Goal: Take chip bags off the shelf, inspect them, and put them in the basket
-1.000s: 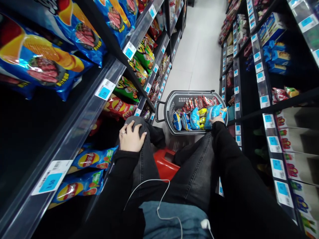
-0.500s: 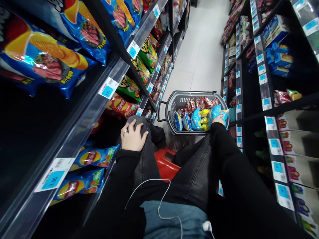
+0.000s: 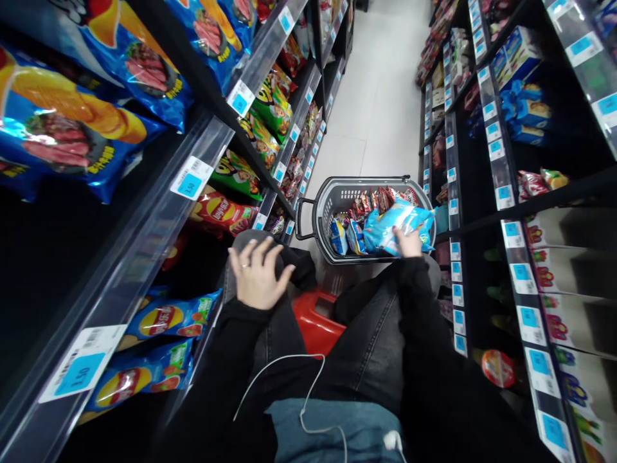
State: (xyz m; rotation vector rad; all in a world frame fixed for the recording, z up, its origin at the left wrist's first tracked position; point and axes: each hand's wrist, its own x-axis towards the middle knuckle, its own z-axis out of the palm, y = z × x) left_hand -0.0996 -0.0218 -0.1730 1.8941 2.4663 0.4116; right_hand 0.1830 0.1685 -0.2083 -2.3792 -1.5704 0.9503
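My right hand grips a puffy light blue snack bag by its near side, just above the grey shopping basket. The bag overlaps another light blue bag and hides part of the basket's contents. Small red and white snack packets stand along the basket's far side, and blue and white packets fill its left end. My left hand, a ring on one finger, is over my left knee with its fingers spread and nothing in it.
A red plastic stool is between my legs. Shelves of chip bags rise close on the left; the right shelf holds boxes and packets. Beyond the basket runs a pale tiled aisle. A white earphone cord hangs over my lap.
My right hand has brought the light blue bag leftward across the basket, covering the yellow packets. My left hand's fingers have spread a little over the knee. The view has shifted slightly.
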